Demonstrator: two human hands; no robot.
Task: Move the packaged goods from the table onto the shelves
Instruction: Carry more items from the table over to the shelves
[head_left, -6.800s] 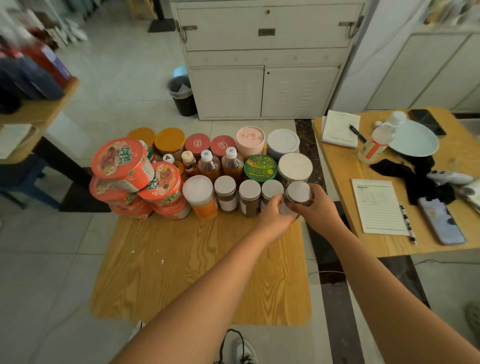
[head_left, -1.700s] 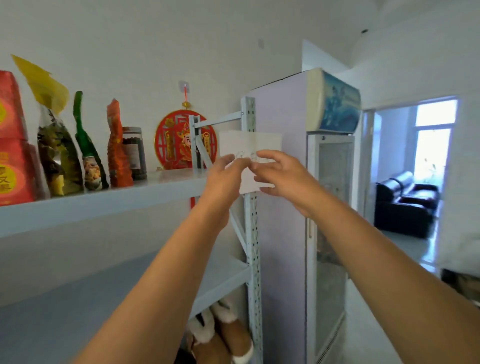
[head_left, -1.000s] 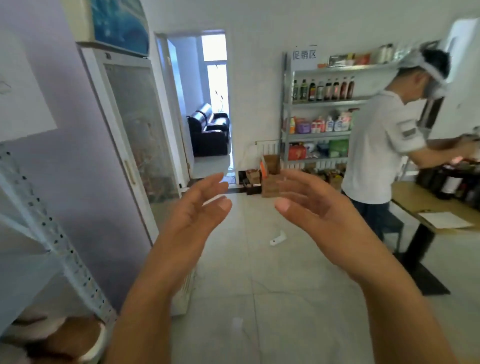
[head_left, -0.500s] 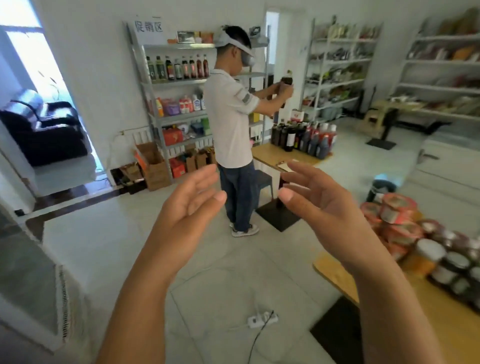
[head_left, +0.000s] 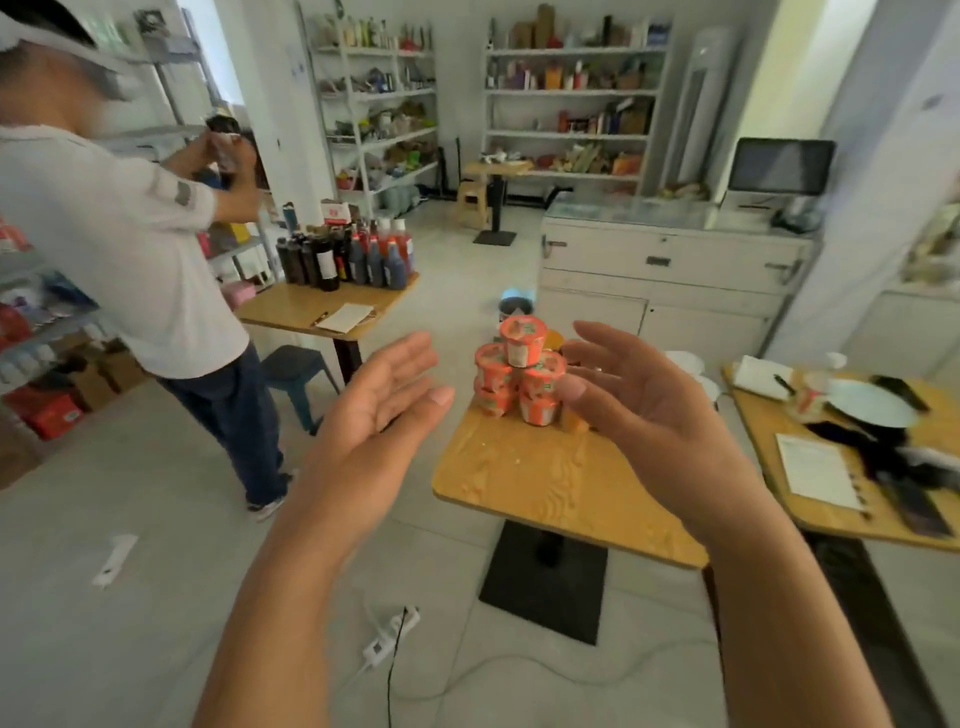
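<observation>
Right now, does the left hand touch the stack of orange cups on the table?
Apart. In the head view the left hand is open, and floor shows between it and the stack of orange cups.

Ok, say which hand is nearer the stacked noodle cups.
Right. The right hand sits just right of the noodle cups, fingertips close beside them in view; the left hand is further off, to their left.
</observation>
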